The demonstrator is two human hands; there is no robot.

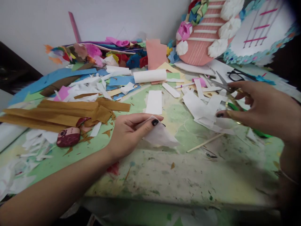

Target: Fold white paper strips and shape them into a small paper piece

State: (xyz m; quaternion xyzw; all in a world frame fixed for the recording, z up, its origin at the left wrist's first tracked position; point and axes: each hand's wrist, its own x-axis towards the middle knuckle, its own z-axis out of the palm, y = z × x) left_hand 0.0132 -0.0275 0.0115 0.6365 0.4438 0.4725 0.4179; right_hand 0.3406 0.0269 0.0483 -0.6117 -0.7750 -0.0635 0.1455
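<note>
My left hand (130,130) pinches a thin white sheet of tissue paper (162,138) between thumb and fingers, a little above the front half of the table. The sheet's loose corner hangs to the right. At the right, my right hand (265,110) is closed around a pair of scissors (222,82), whose blades point up and left, apart from the sheet. Below the scissors lie cut white paper pieces (199,108). A white rectangle of paper (154,102) lies just beyond my left hand, with a white paper roll (150,76) behind it.
Brown crepe paper (68,111) and a small dark red case (68,137) lie left. A thin wooden stick (204,143) rests near the right hand, close to a green object (261,133). Paper flowers (94,51) and a pink paper guitar (199,47) stand along the wall.
</note>
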